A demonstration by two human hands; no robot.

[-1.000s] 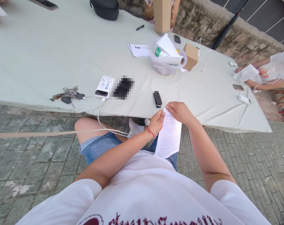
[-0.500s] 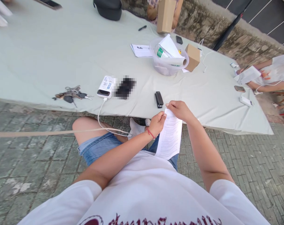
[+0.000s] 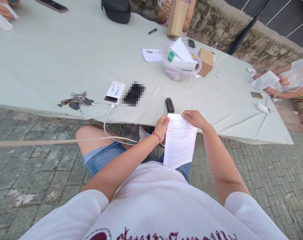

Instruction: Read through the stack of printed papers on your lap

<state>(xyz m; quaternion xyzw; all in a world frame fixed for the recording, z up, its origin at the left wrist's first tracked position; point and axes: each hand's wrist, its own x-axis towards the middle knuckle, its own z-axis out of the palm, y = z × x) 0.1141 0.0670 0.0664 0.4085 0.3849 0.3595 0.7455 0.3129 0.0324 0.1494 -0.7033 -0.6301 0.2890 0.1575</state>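
Note:
A printed sheet of paper (image 3: 180,141) hangs over my lap at the table's front edge, its text side facing me. My left hand (image 3: 162,126) pinches its top left corner, and a red string bracelet circles that wrist. At the top right corner, my right hand (image 3: 194,119) grips the same paper between thumb and fingers. Whether more than one sheet is held I cannot tell. Just beyond the paper's top edge lies a black stapler (image 3: 169,105) on the cloth.
On the covered table (image 3: 91,60) are keys (image 3: 77,101), a white power bank (image 3: 113,93) with a cable, a plastic basin (image 3: 176,71) of papers, a cardboard box (image 3: 205,62) and a black case (image 3: 116,11). Other people sit at the far side, the right end and upper left.
My hands have moved apart along the paper's top edge, so the sheet now spreads wider and flatter. The left hand shifted left. A person's hand at the upper left has come further into view.

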